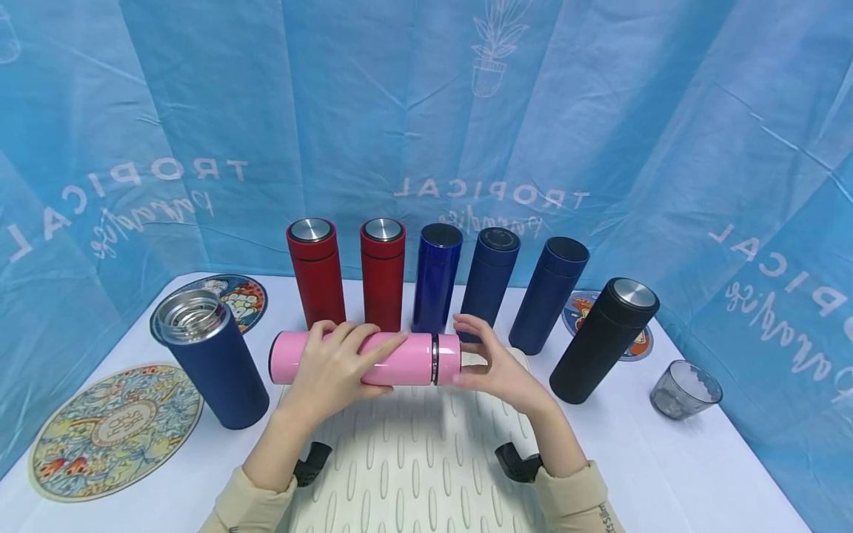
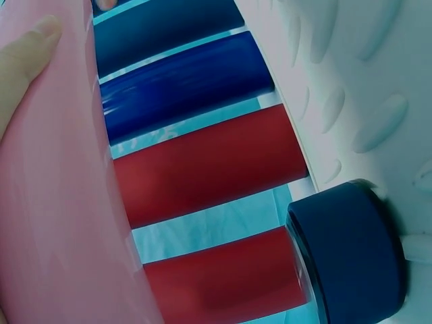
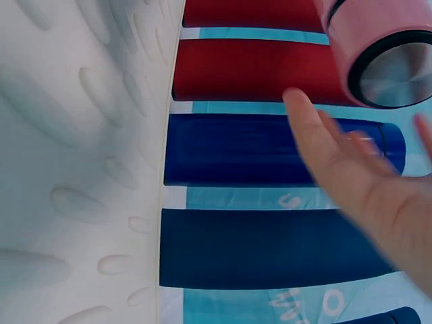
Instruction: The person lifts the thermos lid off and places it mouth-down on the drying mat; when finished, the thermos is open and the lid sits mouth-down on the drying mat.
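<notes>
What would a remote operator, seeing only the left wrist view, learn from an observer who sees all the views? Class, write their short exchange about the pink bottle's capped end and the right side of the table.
Operator: My left wrist view cuts off both ends of the pink bottle. What is on its capped end?
Observer: The right wrist view shows a round silvery top there.
Operator: And what stands toward the right side of the table?
Observer: In the head view, a small glass stands there, to the right of the black bottle.
</notes>
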A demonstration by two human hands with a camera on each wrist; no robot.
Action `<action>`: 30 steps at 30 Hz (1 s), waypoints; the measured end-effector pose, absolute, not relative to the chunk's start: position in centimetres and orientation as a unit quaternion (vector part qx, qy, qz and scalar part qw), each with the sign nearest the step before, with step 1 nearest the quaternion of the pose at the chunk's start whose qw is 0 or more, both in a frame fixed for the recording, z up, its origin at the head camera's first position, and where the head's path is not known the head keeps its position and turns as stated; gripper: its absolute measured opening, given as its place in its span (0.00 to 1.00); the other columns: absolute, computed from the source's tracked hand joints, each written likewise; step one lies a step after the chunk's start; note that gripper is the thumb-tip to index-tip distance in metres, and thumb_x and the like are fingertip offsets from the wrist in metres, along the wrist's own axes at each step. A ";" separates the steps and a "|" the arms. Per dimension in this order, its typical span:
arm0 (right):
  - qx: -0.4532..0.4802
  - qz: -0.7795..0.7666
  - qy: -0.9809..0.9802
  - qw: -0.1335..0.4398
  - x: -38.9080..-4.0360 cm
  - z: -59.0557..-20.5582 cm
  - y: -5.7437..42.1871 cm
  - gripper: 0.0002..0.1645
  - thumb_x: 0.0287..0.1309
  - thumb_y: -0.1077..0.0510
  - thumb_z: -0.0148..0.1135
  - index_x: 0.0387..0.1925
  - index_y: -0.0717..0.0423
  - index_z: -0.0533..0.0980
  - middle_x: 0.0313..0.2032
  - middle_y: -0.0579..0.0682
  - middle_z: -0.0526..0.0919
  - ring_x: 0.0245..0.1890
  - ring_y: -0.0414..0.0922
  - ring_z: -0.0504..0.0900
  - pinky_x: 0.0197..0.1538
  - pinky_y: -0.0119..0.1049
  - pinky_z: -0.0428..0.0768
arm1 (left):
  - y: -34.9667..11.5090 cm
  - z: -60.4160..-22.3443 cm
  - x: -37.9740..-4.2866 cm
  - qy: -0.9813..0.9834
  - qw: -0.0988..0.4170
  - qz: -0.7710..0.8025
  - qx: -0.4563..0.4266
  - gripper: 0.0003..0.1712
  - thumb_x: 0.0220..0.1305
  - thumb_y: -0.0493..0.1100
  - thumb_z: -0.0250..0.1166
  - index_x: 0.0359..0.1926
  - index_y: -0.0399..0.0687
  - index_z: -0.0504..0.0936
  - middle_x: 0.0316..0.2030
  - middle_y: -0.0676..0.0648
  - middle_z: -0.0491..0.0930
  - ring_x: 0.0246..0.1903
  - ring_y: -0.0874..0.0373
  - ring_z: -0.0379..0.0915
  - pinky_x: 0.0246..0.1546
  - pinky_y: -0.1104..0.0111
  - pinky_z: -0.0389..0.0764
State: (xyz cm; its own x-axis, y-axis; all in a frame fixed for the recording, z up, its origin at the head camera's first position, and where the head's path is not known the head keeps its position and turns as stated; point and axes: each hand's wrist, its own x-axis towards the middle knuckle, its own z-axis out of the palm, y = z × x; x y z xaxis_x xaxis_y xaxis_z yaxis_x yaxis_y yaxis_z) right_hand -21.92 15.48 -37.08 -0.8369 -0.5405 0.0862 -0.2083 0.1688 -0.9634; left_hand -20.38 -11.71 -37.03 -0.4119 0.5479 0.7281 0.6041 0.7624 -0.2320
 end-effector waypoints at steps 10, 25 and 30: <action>-0.164 -0.559 0.780 0.228 -21.8 -36.9 15.3 0.35 0.67 0.36 0.32 0.58 0.61 0.60 0.38 0.57 0.81 0.33 0.50 0.83 0.40 0.46 0.80 | -11.3 -37.0 -20.2 -0.843 0.406 -0.034 -0.350 0.46 0.26 0.64 0.77 0.54 0.63 0.76 0.38 0.45 0.79 0.37 0.48 0.76 0.38 0.51 0.71; -0.187 -0.578 0.760 0.230 -22.0 -37.2 15.5 0.32 0.64 0.46 0.50 0.63 0.52 0.54 0.47 0.58 0.75 0.41 0.49 0.80 0.46 0.44 0.79 | -11.4 -37.1 -20.2 -0.846 0.403 -0.027 -0.347 0.46 0.26 0.65 0.77 0.55 0.63 0.76 0.39 0.45 0.79 0.37 0.48 0.76 0.39 0.51 0.71; -0.199 -0.589 0.753 0.216 -22.0 -37.4 15.6 0.38 0.57 0.52 0.59 0.64 0.50 0.52 0.55 0.60 0.64 0.48 0.50 0.74 0.48 0.48 0.77 | -11.4 -37.1 -20.3 -0.846 0.404 -0.028 -0.347 0.47 0.25 0.65 0.77 0.55 0.63 0.76 0.38 0.45 0.79 0.38 0.48 0.76 0.38 0.51 0.71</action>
